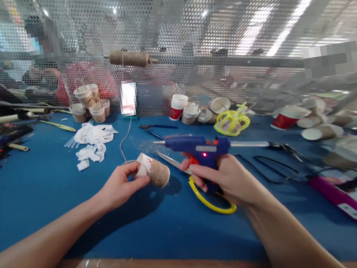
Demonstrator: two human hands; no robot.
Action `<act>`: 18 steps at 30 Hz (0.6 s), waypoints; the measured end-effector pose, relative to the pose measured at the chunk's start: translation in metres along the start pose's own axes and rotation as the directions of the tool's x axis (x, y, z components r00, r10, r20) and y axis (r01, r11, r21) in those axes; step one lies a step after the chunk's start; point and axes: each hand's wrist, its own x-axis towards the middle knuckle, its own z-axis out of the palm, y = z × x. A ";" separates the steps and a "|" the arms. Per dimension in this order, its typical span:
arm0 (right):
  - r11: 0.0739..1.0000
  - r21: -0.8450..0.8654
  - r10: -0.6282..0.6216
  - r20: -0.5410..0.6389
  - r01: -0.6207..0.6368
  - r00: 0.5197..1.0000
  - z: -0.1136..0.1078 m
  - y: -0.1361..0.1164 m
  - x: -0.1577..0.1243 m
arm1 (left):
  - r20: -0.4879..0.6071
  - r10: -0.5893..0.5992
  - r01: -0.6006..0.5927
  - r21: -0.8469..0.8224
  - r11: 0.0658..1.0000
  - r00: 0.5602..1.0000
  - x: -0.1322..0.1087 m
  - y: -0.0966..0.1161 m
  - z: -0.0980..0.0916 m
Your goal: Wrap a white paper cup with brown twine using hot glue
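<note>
Tilted on its side, a paper cup (159,173) partly wound with brown twine is held at its white rim end by my left hand (126,183), fingers and thumb closed on it. A strand of twine (121,145) runs from the cup up toward a twine spool (129,58) on the mesh. My right hand (227,178) grips a blue hot glue gun (197,145), its red light lit and a glue stick (249,143) out the back. The nozzle points left, above and apart from the cup. Scissors with yellow handles (209,203) lie beneath the gun.
Twine-wrapped cups (98,112) are stacked at the back left, near white lace strips (93,133). Pliers (157,127) lie behind the cup. More cups (179,105) and a yellow woven piece (233,121) stand along the mesh. Cables (276,168) and a purple box (343,201) are at right.
</note>
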 end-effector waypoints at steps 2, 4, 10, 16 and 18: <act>0.990 -0.137 0.031 -0.047 -0.038 0.998 0.003 0.003 -0.006 | -0.005 -0.013 0.013 -0.013 1.000 1.000 0.001 -0.001 0.000; 0.951 -0.308 0.002 -0.089 -0.030 0.996 0.004 0.006 -0.011 | -0.009 -0.033 0.033 -0.025 0.999 0.999 0.001 -0.001 0.000; 0.841 -0.528 -0.193 -0.080 0.123 0.978 0.009 0.005 -0.016 | 0.004 -0.067 0.067 -0.028 0.997 0.998 0.001 0.001 0.000; 0.805 -0.575 -0.221 -0.059 0.148 0.973 0.014 -0.009 -0.019 | -0.004 -0.030 0.030 0.020 0.999 1.000 0.001 0.002 -0.001; 0.820 -0.545 -0.230 -0.037 0.173 0.972 0.015 -0.010 -0.019 | 0.008 -0.039 0.039 0.003 0.999 0.999 0.000 0.001 -0.001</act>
